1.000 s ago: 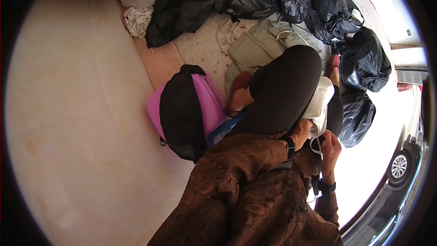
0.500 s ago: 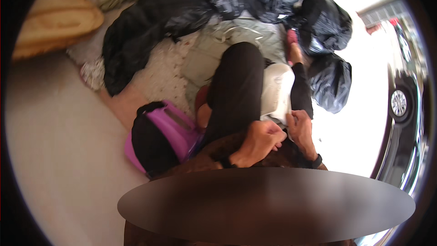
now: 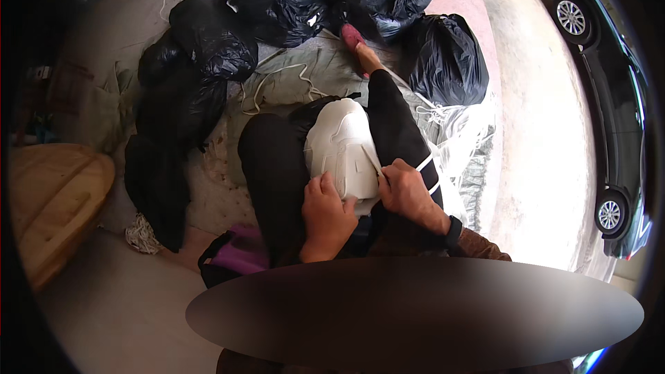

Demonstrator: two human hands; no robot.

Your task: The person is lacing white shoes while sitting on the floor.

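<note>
Two dark-trousered legs (image 3: 271,173) carry a white moulded piece (image 3: 343,135) between their inner edges, its near-left corner covered where my left hand (image 3: 327,220) clasps it. My right hand (image 3: 410,195), some fingers hidden underneath, pinches a thin pale strip (image 3: 372,158); its near end vanishes in my grip, so its kind is unclear.

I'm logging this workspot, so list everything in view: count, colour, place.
moulded piece: one, white, centre
thin strip: one, pale, centre
bags: several, black, top and left
cloth: uncounted, greenish, upper centre
cords: several, white, upper centre and right
string bundle: one, white, lower left
wooden board: one, brown, far left
plastic item: one, purple, lower left
car: one, dark, far right
shoe: one, reddish, upper centre
wristband: one, black, right wrist
legs: two, black trousers, centre
left hand: one, bare, on moulded piece
right hand: one, bare, at strip
</note>
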